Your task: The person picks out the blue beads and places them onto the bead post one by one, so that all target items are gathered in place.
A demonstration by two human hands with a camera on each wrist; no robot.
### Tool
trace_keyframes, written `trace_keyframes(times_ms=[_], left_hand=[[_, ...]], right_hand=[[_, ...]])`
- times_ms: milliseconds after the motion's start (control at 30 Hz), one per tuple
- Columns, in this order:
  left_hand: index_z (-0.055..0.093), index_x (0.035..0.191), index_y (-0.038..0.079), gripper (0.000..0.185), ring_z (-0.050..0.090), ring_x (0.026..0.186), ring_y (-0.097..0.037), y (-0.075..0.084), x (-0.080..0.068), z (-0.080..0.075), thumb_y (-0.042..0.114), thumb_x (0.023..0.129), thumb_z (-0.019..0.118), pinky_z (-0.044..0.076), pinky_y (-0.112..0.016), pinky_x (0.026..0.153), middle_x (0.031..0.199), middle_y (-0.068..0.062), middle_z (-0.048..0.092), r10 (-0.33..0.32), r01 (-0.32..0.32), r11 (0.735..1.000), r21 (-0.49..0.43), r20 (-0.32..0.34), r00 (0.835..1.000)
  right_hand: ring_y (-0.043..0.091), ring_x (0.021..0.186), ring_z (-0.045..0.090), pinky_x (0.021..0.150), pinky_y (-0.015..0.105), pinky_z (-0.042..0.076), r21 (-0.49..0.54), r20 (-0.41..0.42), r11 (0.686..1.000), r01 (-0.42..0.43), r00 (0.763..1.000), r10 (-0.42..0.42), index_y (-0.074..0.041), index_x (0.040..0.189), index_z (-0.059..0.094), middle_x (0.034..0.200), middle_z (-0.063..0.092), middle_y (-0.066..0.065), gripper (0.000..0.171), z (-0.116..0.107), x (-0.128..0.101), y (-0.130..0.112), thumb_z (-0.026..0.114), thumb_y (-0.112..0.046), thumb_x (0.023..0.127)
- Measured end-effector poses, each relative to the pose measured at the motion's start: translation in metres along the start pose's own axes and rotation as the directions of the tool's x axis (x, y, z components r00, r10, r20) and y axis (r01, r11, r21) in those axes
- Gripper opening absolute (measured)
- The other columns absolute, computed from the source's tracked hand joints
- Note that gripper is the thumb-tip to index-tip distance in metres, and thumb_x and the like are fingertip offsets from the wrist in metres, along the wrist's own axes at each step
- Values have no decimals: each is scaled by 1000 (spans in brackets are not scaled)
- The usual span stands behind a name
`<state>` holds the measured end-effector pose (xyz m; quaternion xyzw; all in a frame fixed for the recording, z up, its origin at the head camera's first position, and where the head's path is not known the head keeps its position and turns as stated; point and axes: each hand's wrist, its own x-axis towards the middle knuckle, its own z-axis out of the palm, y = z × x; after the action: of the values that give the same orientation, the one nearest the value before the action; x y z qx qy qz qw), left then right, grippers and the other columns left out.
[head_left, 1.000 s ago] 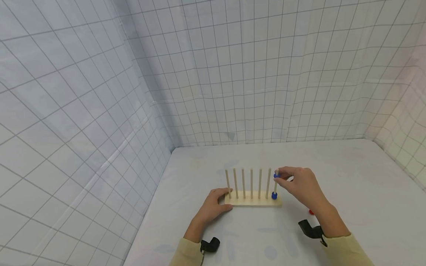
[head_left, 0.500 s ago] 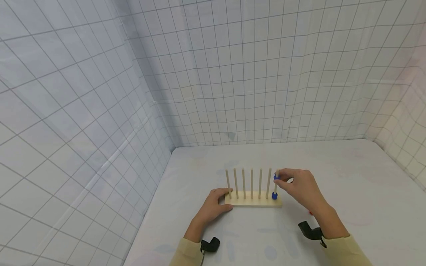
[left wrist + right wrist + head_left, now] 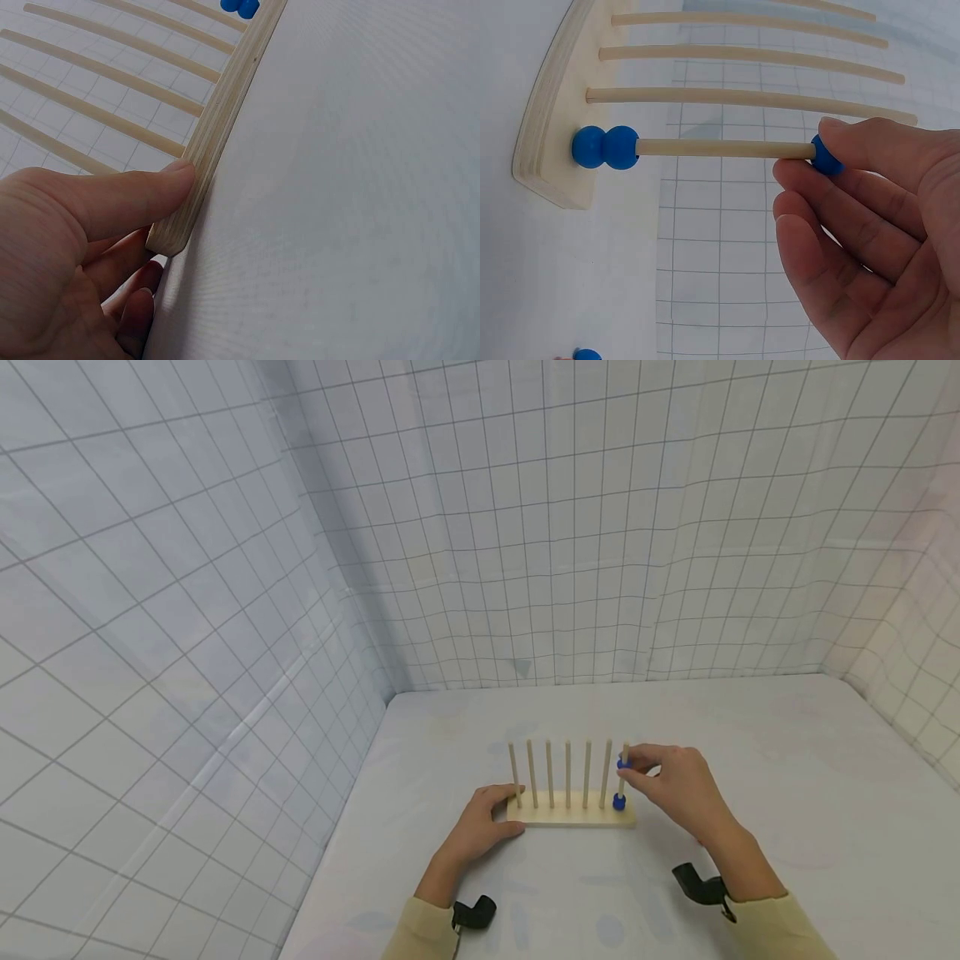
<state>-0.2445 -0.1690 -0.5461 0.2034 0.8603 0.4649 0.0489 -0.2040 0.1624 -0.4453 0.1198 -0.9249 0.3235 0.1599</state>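
"While the left hand (image 3: 480,822) gripped one end of the pale, flat wooden base (image 3: 570,817), where was the small, round blue bead (image 3: 826,157)?"

"High on the slim, round wooden end peg (image 3: 720,148) at the base's right end. It was threaded on, with the tip showing above it in the head view. The right hand (image 3: 678,781) had its thumb and forefinger clamped on the bead."

"And the left fingers?"

"Clamped on the base, the thumb along its front edge and the others behind."

"How did the bead seem likely to handle?"

"Light and hard, I judged, and smooth enough to slip from a loose pinch; it hardly looked fragile. Its sides were the place to hold, leaving the hole free. The peg looked stiff, though a sideways push might have strained it."

"Anything lower down?"

"Two touching blue beads (image 3: 621,147) sat at that peg's foot, and the base rested on the white-covered counter (image 3: 750,718)."
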Motion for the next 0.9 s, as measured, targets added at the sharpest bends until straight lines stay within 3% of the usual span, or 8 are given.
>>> trace_keyframes(times_ms=[900], left_hand=[[62, 137, 15, 57, 43, 133, -26, -1, 0, 1, 23, 85, 82, 35, -50, 110, 137, -2, 58, 7, -7, 1000, 16, -3, 1000]], right_hand=[[17, 78, 67, 66, 37, 55, -6, 8, 1000, -5, 1000, 5, -9, 103, 77, 82, 73, -7, 21, 11, -5, 7, 81, -20, 86]])
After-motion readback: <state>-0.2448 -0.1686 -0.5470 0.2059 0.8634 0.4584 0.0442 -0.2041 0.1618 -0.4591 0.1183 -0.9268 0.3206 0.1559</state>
